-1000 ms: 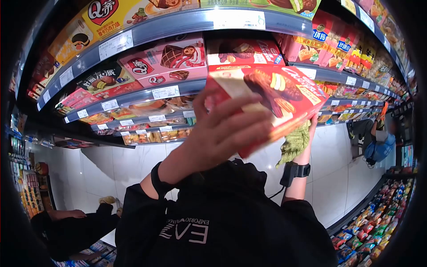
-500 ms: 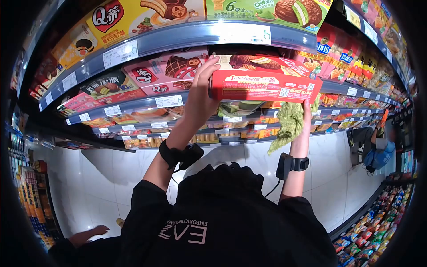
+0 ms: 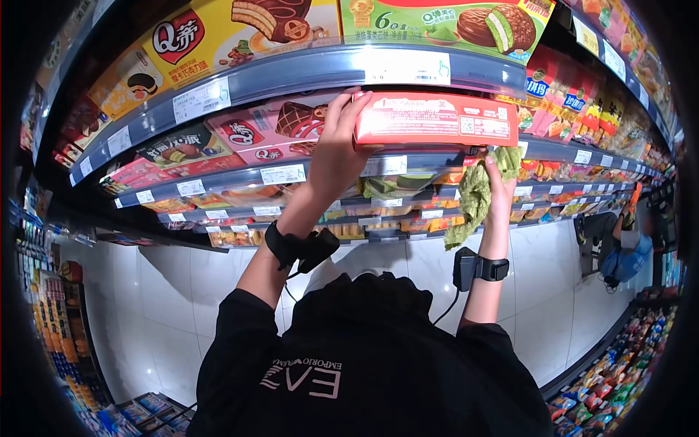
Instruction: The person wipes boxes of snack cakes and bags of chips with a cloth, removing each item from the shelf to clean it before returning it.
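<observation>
A red snack box [image 3: 437,120] lies level in the gap under the upper shelf's price rail, its printed side facing me. My left hand [image 3: 341,135] grips its left end, fingers bent over the top corner. Below the box's right end, my right hand [image 3: 500,182] is closed around a crumpled green cloth [image 3: 475,193], which hangs down to the left of the wrist. Left of the red box stand pink cake boxes [image 3: 273,127] on the same shelf.
The upper shelf holds a yellow box [image 3: 207,40] and a green box [image 3: 437,29]. Red packaged sweets [image 3: 557,91] stand to the right. Lower shelves carry more packets. A person in blue [image 3: 626,255] crouches at the far right on the white tiled floor [image 3: 364,258].
The red box has gone deeper into the shelf and tipped level, so its top no longer shows. My right hand has dropped from its corner. A person's arm at lower left has left view.
</observation>
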Demonstrator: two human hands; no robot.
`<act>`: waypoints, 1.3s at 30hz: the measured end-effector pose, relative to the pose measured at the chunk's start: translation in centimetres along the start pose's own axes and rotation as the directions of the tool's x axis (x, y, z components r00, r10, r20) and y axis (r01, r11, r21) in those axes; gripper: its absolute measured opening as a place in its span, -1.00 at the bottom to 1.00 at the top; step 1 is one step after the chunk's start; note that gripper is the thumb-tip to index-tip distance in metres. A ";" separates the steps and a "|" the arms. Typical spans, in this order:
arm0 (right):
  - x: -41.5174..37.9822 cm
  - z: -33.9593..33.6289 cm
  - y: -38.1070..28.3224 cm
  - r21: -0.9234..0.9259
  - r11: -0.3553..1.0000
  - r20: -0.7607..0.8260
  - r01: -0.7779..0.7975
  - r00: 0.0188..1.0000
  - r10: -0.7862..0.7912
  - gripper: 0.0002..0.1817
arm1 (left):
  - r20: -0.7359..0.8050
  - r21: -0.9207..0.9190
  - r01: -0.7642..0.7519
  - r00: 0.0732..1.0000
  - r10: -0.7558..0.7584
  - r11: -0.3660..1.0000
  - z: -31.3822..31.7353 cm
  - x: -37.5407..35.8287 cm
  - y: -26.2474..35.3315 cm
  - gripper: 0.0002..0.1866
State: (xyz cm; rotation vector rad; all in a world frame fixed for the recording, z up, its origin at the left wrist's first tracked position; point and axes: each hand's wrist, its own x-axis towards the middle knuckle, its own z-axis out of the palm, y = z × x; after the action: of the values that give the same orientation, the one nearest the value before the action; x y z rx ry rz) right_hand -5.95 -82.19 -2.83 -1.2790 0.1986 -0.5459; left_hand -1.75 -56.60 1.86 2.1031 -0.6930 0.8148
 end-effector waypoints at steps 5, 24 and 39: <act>0.1 0.8 -0.3 0.006 0.998 0.009 0.056 0.998 -0.056 -0.53 | 0.009 0.007 -0.061 0.998 0.061 0.998 0.1 0.5 -0.4 -0.32; 1.8 0.6 2.4 -0.226 0.973 -0.058 0.055 0.996 -0.070 -0.56 | -0.064 0.313 -0.032 0.996 0.054 0.949 2.6 -0.4 0.3 -0.66; 2.9 0.6 4.8 -0.366 0.928 0.035 0.069 0.998 -0.061 -0.44 | 0.100 0.634 -0.155 0.988 0.118 0.758 2.4 1.2 -0.7 -0.47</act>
State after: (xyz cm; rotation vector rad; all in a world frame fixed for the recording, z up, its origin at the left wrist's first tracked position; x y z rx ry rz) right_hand -1.86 -82.26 -6.73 -1.6611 0.2483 -0.5673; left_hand 0.28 -58.42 1.23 2.7192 -0.6593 1.2126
